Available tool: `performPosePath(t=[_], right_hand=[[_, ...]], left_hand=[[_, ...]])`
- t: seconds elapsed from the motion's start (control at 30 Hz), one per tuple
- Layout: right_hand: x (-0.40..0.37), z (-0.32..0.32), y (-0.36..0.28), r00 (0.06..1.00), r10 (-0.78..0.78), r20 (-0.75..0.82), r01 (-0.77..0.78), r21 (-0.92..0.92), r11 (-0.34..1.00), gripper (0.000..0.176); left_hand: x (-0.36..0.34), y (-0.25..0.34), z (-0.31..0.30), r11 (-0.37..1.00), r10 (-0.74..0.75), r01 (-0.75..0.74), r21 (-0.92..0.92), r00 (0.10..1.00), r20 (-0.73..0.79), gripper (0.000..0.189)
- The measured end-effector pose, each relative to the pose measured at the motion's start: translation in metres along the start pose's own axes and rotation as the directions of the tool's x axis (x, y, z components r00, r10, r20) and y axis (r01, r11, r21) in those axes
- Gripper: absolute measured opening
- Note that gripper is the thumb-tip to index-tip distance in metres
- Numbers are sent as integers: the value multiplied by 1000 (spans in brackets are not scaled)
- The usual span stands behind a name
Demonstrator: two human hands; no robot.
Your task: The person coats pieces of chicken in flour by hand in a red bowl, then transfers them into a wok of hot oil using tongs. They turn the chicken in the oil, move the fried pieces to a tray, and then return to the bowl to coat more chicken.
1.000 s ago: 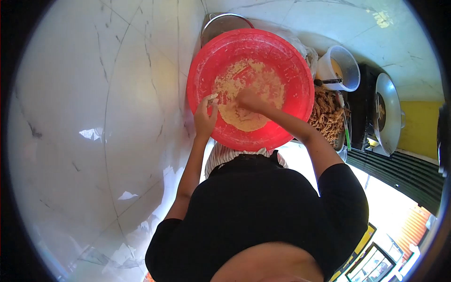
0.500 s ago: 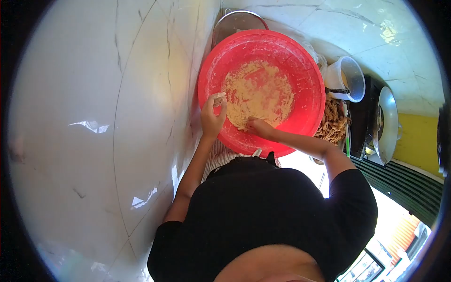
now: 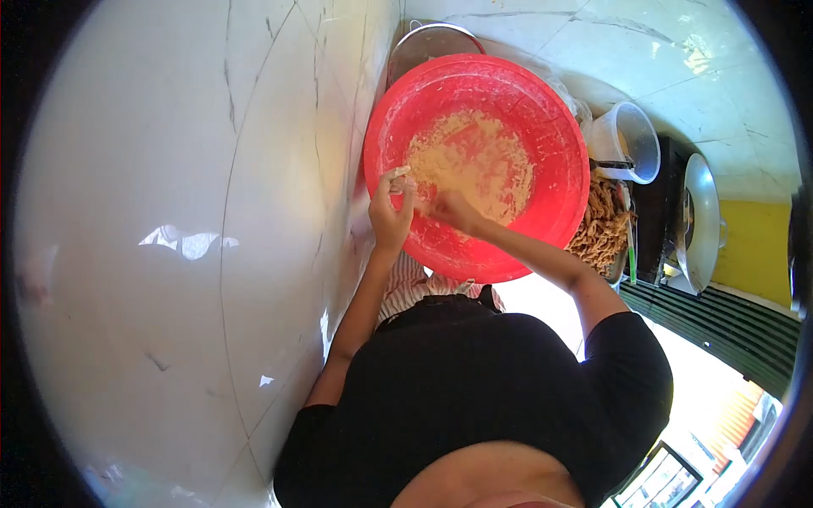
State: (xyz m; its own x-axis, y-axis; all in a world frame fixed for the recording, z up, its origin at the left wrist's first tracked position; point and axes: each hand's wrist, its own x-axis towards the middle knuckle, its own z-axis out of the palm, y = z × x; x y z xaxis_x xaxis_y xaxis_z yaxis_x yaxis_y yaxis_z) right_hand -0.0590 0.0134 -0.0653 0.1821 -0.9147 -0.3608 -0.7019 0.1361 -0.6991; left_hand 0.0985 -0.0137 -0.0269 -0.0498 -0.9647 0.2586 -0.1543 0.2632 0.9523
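A large red basin (image 3: 563, 169) holds pale, crumbly flour (image 3: 500, 161) spread over its bottom. At the basin's left rim is my left hand (image 3: 391, 207), its flour-coated fingers curled around something small and pale that I cannot make out. Close to its right, over the lower left part of the flour, my right hand (image 3: 450, 209) is blurred by motion. Its fingers point toward my left hand, and whether they hold anything is hidden by the blur.
Right of the basin, a tray holds brown fried strips (image 3: 601, 224). Behind it stand a clear plastic tub (image 3: 637, 140) and a metal wok (image 3: 699, 224) at a black stove. A sieve (image 3: 430, 44) leans behind the basin. A tiled wall rises at the left.
My right hand has lifted from the flour and moved up and left toward my left hand. My left hand has stayed near the rim. The view has shifted slightly.
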Motion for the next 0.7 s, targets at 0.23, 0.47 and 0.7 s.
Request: performPosePath(t=[0.23,0.47,0.7], right_hand=[[39,10,9,954,-131,-270,250,476,843,18],[93,-29,42,969,-163,-187,180,81,980,12],[-18,-31,88,841,-308,445,349,-11,937,2]], left_hand=[[2,1,2,998,-18,17,-59,1000,-11,19],[2,-3,0,999,-3,3,-41,1000,-2,20],[4,-5,-1,998,-1,2,-57,1000,9,20]])
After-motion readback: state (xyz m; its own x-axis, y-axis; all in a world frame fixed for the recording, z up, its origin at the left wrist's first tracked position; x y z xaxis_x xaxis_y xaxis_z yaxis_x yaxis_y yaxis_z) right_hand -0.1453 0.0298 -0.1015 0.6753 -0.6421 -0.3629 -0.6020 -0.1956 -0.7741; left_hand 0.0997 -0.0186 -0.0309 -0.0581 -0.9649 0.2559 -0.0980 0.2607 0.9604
